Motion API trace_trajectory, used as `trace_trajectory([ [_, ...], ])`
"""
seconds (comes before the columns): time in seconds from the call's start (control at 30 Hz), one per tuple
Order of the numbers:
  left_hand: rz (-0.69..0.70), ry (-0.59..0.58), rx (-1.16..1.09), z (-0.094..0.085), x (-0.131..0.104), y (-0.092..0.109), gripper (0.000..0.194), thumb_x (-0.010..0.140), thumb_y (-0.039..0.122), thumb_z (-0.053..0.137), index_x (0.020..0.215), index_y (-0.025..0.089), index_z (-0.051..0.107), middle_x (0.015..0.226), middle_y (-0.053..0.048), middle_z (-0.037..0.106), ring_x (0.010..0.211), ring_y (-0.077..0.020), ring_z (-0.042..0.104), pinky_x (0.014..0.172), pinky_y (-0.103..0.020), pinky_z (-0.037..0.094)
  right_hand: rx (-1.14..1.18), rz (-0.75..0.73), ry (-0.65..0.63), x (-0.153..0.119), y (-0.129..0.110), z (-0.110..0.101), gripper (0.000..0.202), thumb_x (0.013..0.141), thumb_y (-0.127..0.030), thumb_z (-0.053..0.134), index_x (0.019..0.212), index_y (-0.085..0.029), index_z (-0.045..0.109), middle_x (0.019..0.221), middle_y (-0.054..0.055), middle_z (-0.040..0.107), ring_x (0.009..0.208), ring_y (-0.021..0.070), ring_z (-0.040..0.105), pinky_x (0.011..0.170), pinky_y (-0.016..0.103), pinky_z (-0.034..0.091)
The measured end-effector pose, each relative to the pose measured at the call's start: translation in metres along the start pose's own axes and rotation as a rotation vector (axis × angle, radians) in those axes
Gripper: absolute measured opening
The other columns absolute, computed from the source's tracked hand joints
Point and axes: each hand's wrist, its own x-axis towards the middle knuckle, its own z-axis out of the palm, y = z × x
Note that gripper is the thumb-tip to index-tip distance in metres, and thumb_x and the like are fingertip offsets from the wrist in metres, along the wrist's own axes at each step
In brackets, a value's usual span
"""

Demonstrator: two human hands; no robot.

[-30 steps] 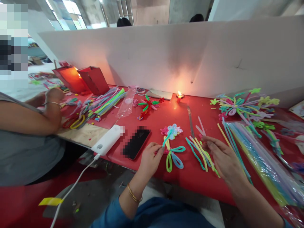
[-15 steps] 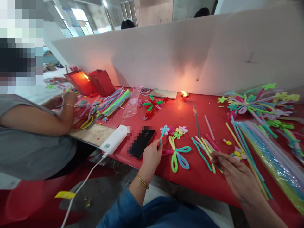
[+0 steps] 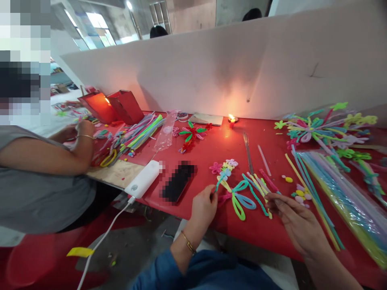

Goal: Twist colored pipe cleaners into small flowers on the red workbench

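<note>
Pinched in my left hand point(image 3: 205, 205) is the teal stem of a small pipe-cleaner flower with light blue petals point(image 3: 225, 174). Near that hand lies a larger looped flower point(image 3: 238, 196) in green, teal, blue and yellow, its pink part partly behind my fingers. My right hand point(image 3: 294, 219) is closed at the fingertips beside a bunch of short pipe cleaners point(image 3: 260, 187); what it holds, if anything, is too small to make out. Pink, yellow and lilac small flowers point(image 3: 231, 163) lie beyond the left hand.
A lit candle point(image 3: 231, 121) burns near the white partition point(image 3: 181, 72). On the red table point(image 3: 217, 149) are a black phone point(image 3: 179, 183), a white power strip point(image 3: 143, 179), thin wires point(image 3: 248, 151) and wrapped pipe cleaners point(image 3: 341, 193). A person's arm point(image 3: 60, 155) is at left.
My left hand has moved right with the small blue flower, which now overlaps the larger flower's upper loop. The larger flower has shifted right. My right hand has barely moved.
</note>
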Motion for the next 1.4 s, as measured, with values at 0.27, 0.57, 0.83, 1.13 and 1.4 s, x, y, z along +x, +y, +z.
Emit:
trace_trajectory([
  [0.27,-0.104,0.167,0.073,-0.014,0.006,-0.014,0.020,0.080,0.021,0.045,0.095,0.018,0.059,0.085,-0.006,0.070,0.077,-0.0179,0.065,0.067,-0.026,0.046,-0.004,0.016,0.014,0.001,0.003,-0.009,0.027,0.048,-0.040,0.079,0.069,-0.024,0.073,0.067,0.002,0.069,0.059,0.0135,0.060,0.054,0.023,0.050],
  [0.57,0.111,0.142,0.188,-0.028,0.015,-0.003,0.023,0.081,0.034,0.047,0.078,0.019,0.064,0.087,-0.006,0.066,0.084,-0.0184,0.059,0.076,-0.028,0.044,-0.024,-0.025,0.011,0.002,0.004,-0.008,0.027,0.050,-0.041,0.077,0.070,-0.023,0.073,0.069,0.004,0.069,0.060,0.0153,0.060,0.053,0.026,0.050],
  [0.83,0.088,0.074,0.267,-0.017,0.086,0.008,0.024,0.080,0.021,0.048,0.099,0.018,0.063,0.098,-0.009,0.066,0.093,-0.0199,0.057,0.082,-0.030,0.040,0.140,-0.153,0.122,0.012,-0.015,-0.028,0.026,0.057,-0.032,0.075,0.083,-0.031,0.069,0.076,-0.001,0.065,0.064,0.0122,0.057,0.057,0.025,0.048],
  [1.13,-0.015,0.045,0.151,0.002,0.112,0.007,0.021,0.075,0.017,0.051,0.088,0.017,0.068,0.095,-0.013,0.064,0.096,-0.0257,0.053,0.085,-0.037,0.037,0.114,-0.004,0.020,0.029,-0.011,-0.040,0.027,0.049,-0.034,0.078,0.066,-0.023,0.062,0.065,-0.004,0.055,0.061,0.0110,0.052,0.059,0.026,0.046],
  [1.4,-0.050,0.096,-0.349,-0.018,0.097,0.025,0.019,0.074,0.031,0.055,0.065,0.016,0.063,0.071,-0.004,0.060,0.079,-0.0187,0.054,0.073,-0.028,0.039,-0.904,-0.336,-0.028,0.065,-0.016,-0.022,0.030,0.077,-0.048,0.049,0.065,-0.021,0.054,0.049,-0.003,0.049,0.050,0.0140,0.046,0.050,0.026,0.033],
])
